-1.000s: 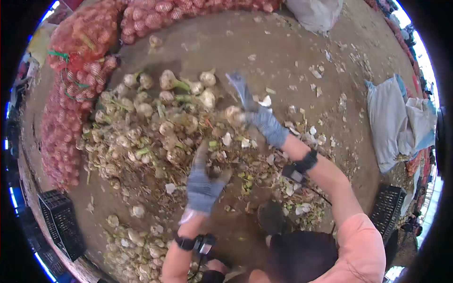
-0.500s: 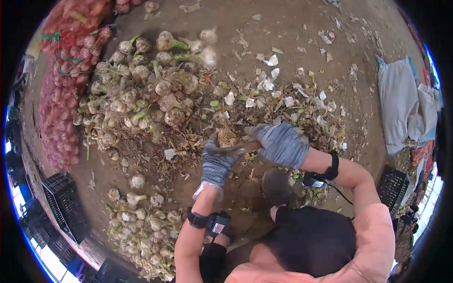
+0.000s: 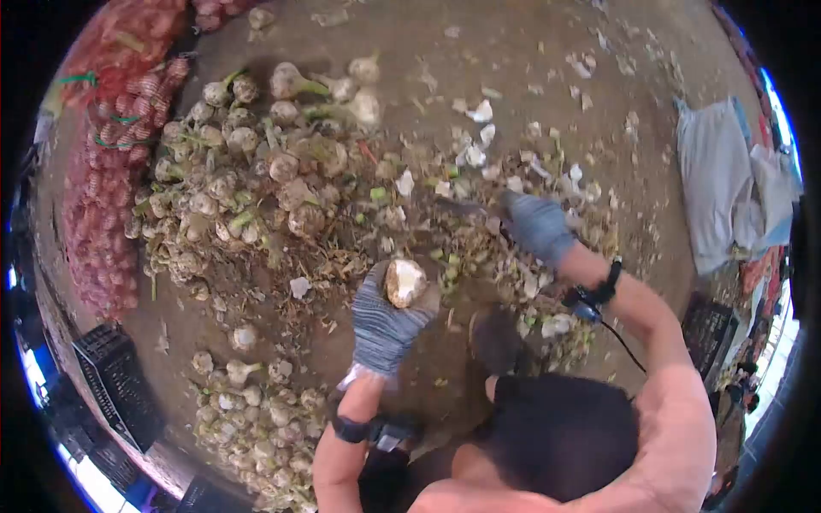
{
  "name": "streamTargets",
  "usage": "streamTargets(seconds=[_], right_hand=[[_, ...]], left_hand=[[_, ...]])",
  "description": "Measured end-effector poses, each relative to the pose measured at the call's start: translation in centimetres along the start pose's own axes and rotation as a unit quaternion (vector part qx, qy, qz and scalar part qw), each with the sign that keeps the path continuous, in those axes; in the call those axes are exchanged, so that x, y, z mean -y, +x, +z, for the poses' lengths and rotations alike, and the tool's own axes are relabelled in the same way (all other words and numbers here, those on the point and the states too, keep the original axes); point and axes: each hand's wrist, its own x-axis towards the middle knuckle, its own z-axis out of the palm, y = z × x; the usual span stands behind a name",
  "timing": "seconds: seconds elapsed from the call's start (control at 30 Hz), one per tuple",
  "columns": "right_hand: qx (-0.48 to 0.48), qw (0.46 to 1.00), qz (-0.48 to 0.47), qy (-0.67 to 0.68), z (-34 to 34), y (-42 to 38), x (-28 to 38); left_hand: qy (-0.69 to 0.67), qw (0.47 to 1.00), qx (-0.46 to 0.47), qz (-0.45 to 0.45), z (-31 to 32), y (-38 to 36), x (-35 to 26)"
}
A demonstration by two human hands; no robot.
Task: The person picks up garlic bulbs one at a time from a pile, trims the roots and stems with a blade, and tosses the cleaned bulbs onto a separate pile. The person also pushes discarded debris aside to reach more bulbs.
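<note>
My left hand, in a grey knit glove, is wrapped round a garlic bulb. A bright white patch shows on the bulb's upper face, with brownish skin around it. Up and to the right, my gloved right hand is closed on a knife, its dark, motion-blurred blade pointing left over the scraps. The handle is hidden in the fingers. Left of both hands lies a large heap of garlic bulbs with stems. A second pile of bulbs is nearer my body, left of my left forearm.
Peeled skins and stem scraps litter the ground ahead. Red mesh sacks of garlic stand along the left. Black crates are at the left and right. A white sack lies at the far right.
The knife and my right hand have moved off the bulb, up and to the right. My left hand has lowered slightly and turned, and the bulb now shows a white face.
</note>
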Motion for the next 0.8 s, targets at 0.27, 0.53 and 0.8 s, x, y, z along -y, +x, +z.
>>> streamTargets(seconds=[0.27,0.53,0.8], right_hand=[[0.002,0.935,-0.059,0.35,1.5,-0.4,3.2],[0.122,0.966,-0.11,0.201,-1.4,1.3,5.7],[0.008,0.976,-0.005,0.219,-4.5,5.5,3.2]], left_hand=[[0.716,0.58,0.074,0.381,-1.4,0.8,0.7],[0.821,0.407,0.222,0.334,-0.3,0.4,-1.3],[0.937,0.322,0.102,-0.093,-8.5,-9.2,-8.6]])
